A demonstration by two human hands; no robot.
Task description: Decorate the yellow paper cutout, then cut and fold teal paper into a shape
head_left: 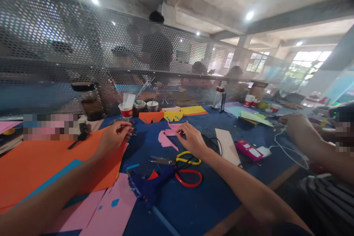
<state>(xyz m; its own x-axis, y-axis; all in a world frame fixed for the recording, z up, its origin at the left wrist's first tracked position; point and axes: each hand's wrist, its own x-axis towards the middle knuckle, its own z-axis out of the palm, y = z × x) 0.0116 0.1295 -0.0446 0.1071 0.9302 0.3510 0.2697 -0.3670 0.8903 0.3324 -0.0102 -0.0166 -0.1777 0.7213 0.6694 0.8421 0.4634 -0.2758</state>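
Note:
My left hand (114, 136) hovers over the edge of a large orange sheet (41, 162). Its fingertips are pinched on something small that I cannot make out. My right hand (191, 139) rests on the blue tabletop (199, 206), with its fingers closed on the edge of a cut pink paper piece (167, 137). Just in front of that hand lie yellow-handled scissors (188, 158) and red-handled scissors (190, 180). A blue glue gun (148, 188) lies between my forearms.
Pink sheets (110, 208) lie near the front edge. Paper cups (126, 111) and orange and yellow cut shapes (163, 115) stand at the back, by a perforated metal screen. A pink device (249, 150), a white card (228, 144) and another person's arm (300, 131) are on the right.

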